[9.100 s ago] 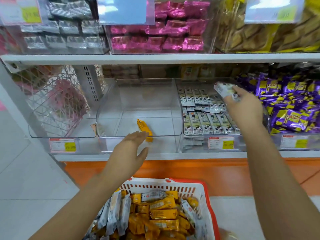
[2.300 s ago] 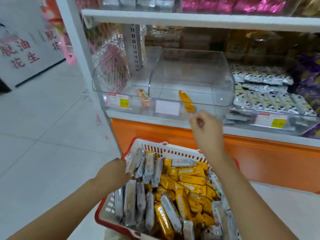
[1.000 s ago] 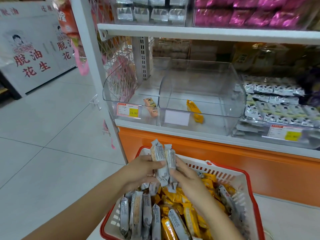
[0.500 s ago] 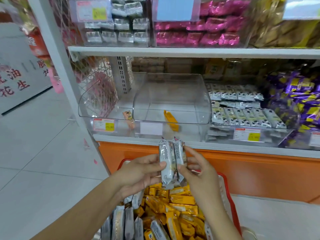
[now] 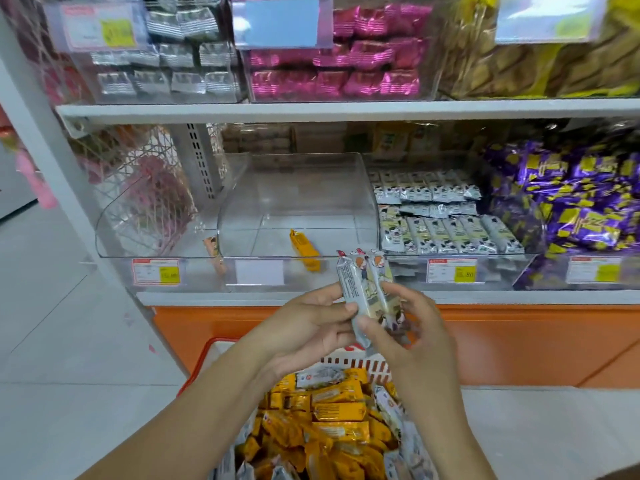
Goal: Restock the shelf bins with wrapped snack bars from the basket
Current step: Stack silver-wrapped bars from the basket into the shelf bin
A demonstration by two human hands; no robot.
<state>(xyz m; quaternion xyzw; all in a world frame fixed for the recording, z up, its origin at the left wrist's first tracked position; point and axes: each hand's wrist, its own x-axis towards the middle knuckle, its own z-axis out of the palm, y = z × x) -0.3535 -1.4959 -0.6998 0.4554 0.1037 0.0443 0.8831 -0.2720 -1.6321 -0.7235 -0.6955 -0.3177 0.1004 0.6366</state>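
Both hands hold a small bunch of silver wrapped bars (image 5: 363, 289) upright in front of the shelf edge. My left hand (image 5: 311, 327) grips the bunch from the left, and my right hand (image 5: 412, 323) pinches it from the right. Below them the red basket (image 5: 204, 355) holds several yellow bars (image 5: 332, 414) and silver bars. Straight ahead, a clear middle bin (image 5: 298, 209) contains one yellow bar (image 5: 304, 249). The bin to its right (image 5: 502, 268) is lined with rows of silver bars (image 5: 446, 233).
A clear left bin (image 5: 121, 233) holds one orange bar (image 5: 213, 251). Purple packs (image 5: 575, 209) fill the far-right bin. The upper shelf (image 5: 346, 109) carries bins of silver, pink and yellow packs. An orange base panel (image 5: 519, 341) runs under the shelf; tiled floor lies left.
Both hands lifted the silver bars out of the basket and raised them toward the shelf. The view swung right and up to face the bins.
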